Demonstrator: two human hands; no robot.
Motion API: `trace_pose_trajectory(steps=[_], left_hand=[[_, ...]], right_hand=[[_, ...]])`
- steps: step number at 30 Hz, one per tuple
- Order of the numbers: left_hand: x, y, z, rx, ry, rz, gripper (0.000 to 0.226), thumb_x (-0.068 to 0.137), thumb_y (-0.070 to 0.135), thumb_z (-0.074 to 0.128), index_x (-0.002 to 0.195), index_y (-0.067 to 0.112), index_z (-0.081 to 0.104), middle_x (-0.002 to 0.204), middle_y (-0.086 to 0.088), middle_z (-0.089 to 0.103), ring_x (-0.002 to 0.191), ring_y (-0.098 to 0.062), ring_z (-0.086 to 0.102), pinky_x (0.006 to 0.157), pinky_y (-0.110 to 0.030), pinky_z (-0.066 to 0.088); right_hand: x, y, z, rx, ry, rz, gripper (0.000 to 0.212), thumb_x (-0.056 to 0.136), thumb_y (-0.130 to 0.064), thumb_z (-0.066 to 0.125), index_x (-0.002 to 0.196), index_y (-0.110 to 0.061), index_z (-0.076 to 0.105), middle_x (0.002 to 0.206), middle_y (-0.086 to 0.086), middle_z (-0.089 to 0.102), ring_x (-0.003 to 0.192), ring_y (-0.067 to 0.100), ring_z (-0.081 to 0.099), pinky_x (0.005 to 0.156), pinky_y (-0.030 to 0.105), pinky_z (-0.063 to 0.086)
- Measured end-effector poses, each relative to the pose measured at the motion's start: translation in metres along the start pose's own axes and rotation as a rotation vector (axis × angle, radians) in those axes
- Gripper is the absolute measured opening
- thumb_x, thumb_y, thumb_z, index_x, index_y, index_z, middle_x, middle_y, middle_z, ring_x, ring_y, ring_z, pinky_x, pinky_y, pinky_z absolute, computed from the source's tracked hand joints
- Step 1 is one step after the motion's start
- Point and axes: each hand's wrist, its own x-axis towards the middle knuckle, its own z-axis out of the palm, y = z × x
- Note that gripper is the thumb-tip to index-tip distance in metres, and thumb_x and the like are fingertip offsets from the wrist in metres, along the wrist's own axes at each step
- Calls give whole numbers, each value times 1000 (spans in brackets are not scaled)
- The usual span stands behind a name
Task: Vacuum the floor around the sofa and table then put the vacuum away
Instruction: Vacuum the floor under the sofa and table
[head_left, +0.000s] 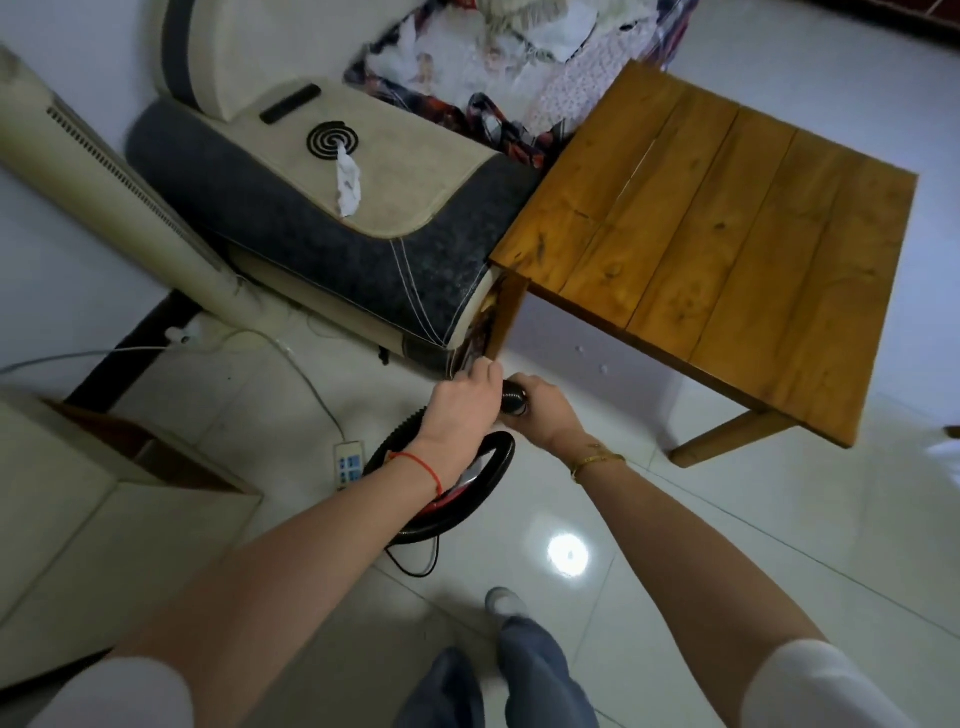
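Both hands gripping the vacuum hose over the tiled floor, beside the sofa corner and the wooden desk.

The left hand (464, 395) is curling its fingers (485, 370) around the black ribbed vacuum hose (513, 401); the right hand (543, 408) is wrapping the same hose just beside them — both sets of fingers are closing fully on it. Below the fingers, the hose is looping down in a ring to the vacuum (457, 493), which is sitting on the floor (727, 545) largely hidden behind the left forearm. Just beyond the fingers, the sofa (363, 249) corner is meeting a leg of the desk (717, 218). Left of the fingers, a power strip (347, 464) is lying on the tiles.
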Motion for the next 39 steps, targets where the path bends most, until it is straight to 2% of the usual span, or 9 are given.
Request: trace_pose_trajectory(steps=[2,6,9,14,19,26,32,39], left_hand=[[-3,0,-4,-37,-13,-19,38,90,12,57,122,7,37,115,-10,51,90,-21,62,65,-29,48],[-2,7,-10,-202,-70,-121,51,88,31,64,125,11,36,115,-10,55,90,-25,65,71,-34,51],[5,19,-10,-314,-139,-208,48,87,40,62,121,14,40,106,-7,64,92,-26,66,73,-35,52],[21,59,-3,-352,-222,-266,47,88,56,52,111,16,52,98,-5,65,90,-23,65,69,-31,49],[30,97,14,-262,-195,-274,44,92,55,45,112,16,52,98,-5,67,85,-24,66,66,-31,45],[21,121,67,-248,-174,-309,47,95,54,40,121,15,45,101,-3,67,83,-24,67,59,-28,39],[5,138,117,-254,-134,-355,47,94,58,38,115,16,45,97,-1,64,77,-19,66,56,-26,38],[-4,146,172,-273,-94,-353,45,93,58,40,109,17,47,89,1,64,68,-17,65,51,-25,37]], right_hand=[[-3,-2,-5,-43,-3,-33,30,78,-20,73,106,-18,61,100,6,64,92,26,60,76,26,41],[-7,-1,-14,-105,-9,-65,29,80,-18,72,107,-18,60,101,6,64,91,24,61,75,26,41],[-10,12,-19,-148,-21,-80,33,81,-19,71,112,-18,58,106,6,65,95,25,63,80,30,48],[-12,54,-34,-246,-96,-122,33,84,-19,70,114,-15,58,112,8,66,101,27,64,86,35,51],[-5,98,-45,-271,-137,-193,40,86,-27,69,121,-12,56,110,10,67,98,27,65,79,32,50],[-4,135,-16,-252,-170,-237,31,83,-31,72,102,-12,57,97,6,67,85,23,65,71,31,50],[1,163,28,-249,-203,-230,31,83,-28,72,103,-10,57,99,8,67,85,23,66,72,33,55],[10,200,76,-196,-140,-317,38,81,-33,73,109,-11,57,106,6,62,93,21,61,75,32,53]])
